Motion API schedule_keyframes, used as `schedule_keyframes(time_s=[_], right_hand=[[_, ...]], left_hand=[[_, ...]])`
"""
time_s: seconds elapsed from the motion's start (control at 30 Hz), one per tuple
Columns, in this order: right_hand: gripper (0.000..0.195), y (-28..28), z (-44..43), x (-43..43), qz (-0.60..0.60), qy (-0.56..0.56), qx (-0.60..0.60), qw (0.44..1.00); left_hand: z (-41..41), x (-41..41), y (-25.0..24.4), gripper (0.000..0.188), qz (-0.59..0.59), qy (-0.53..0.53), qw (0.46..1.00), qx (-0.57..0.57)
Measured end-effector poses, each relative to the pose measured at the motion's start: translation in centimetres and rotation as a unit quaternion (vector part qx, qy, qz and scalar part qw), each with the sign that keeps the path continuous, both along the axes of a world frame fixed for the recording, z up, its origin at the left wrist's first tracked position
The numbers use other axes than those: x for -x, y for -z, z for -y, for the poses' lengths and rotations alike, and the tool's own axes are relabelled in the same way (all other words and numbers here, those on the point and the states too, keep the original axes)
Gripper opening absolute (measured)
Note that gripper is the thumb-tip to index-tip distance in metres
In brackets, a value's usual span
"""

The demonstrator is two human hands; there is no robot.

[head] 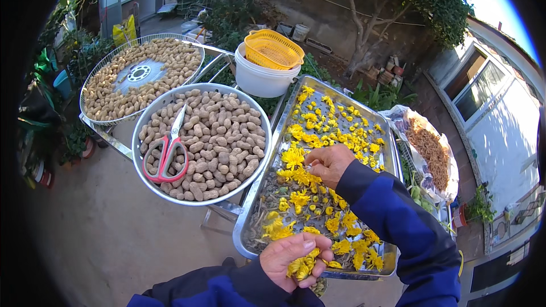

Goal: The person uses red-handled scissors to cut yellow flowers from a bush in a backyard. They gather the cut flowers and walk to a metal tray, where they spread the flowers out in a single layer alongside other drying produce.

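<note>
My left hand (pixel 285 260) is cupped around several yellow chrysanthemum flower heads (pixel 303 267) at the near edge of a metal tray (pixel 260 171). Over the tray's middle, my right hand (pixel 330 164) has thumb and fingertips drawn together beside a large open yellow bloom (pixel 293 157). Whether anything is pinched there is hidden. Small yellow buds (pixel 328 127) are scattered across the far half of the tray. Looser open blooms (pixel 360 249) lie in the near right part. Dry brownish plant bits (pixel 261 215) gather along the near left side.
A round metal pan (pixel 140 170) of peanuts stands left of the tray, with red-handled scissors (pixel 168 153) on top. Behind it are a wire fan guard (pixel 83 98) holding peanuts and a white bucket (pixel 264 77) topped by a yellow basket (pixel 273 49). Shredded brown material (pixel 428 149) lies at right.
</note>
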State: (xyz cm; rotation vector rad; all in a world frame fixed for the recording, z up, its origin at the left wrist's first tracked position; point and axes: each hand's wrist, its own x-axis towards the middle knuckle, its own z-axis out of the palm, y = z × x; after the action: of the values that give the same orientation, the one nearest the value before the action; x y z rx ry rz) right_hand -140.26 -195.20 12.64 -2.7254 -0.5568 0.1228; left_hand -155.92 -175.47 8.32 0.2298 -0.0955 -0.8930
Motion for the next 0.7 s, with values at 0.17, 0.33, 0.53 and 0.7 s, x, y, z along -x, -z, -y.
schedule_keyframes(time_s=[0.17,0.33,0.53,0.7], right_hand=[[0.02,-4.7,-0.2,2.3,0.05,-0.006,-0.086,0.995],[0.017,-8.7,-1.7,8.2,0.091,-0.158,-0.1,0.978],[0.027,-8.8,-3.2,13.1,0.076,-0.222,0.0,0.972],[0.028,-6.6,-1.7,13.5,0.123,-0.194,0.026,0.973]], left_hand=[[-0.1,-1.1,-1.2,0.049,-0.086,-0.123,0.989,-0.013],[0.2,-2.0,-1.5,0.064,-0.108,-0.127,0.986,0.018],[1.0,-1.7,-2.9,0.072,-0.127,-0.113,0.986,0.001],[1.0,-1.5,-1.6,0.074,-0.112,-0.105,0.988,0.015]])
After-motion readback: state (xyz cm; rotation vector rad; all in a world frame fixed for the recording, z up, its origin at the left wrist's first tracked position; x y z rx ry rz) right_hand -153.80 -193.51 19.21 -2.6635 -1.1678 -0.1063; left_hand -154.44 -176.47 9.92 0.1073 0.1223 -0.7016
